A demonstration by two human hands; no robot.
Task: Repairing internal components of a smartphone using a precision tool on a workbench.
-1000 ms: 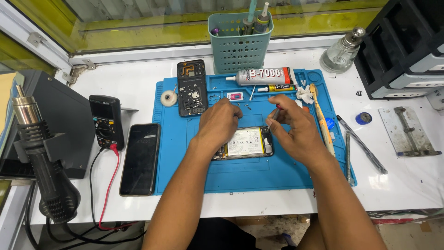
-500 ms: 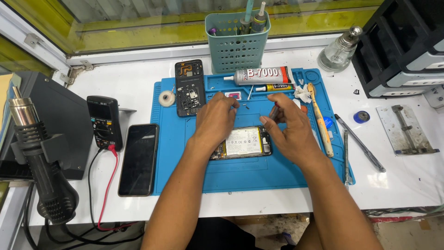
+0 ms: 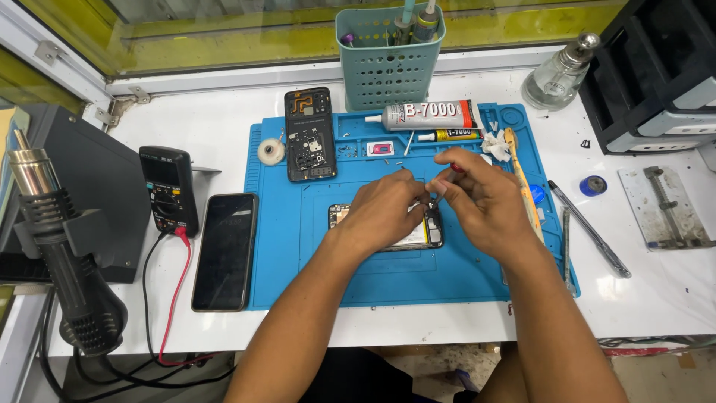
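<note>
Working over an opened phone (image 3: 418, 231) lying flat on the blue mat (image 3: 313, 276), near the mat's middle; left hand (image 3: 384, 209) resting on the phone's upper edge, fingers curled and pinching at something too small to make out; right hand (image 3: 477, 198) closed round a thin tool with a red part showing near the knuckles, tip hidden between the two hands, pointing toward the left fingertips; both hands touching or nearly touching just above the phone's top right corner.

Lying above on the mat: a removed back frame (image 3: 309, 134), a large glue tube (image 3: 425, 116) with a smaller yellow tube (image 3: 451, 135) just below it, loose tiny parts scattered near a small pink-framed tray (image 3: 379, 148); standing behind the mat, a teal basket (image 3: 389, 56) holding tools; resting left of the mat on the white surface (image 3: 671, 291), a dark intact phone (image 3: 225, 250), a multimeter (image 3: 169, 188) with a red lead, and a hot-air gun (image 3: 60, 246) in its holder at the edge.

Risking, as a judgement: slipping with the tool tip and scratching or piercing the exposed board or battery, through too much pressure at a hidden contact point; flicking a tiny part off the mat, through a loose pinch; nudging the scattered parts with a wrist while shifting.
</note>
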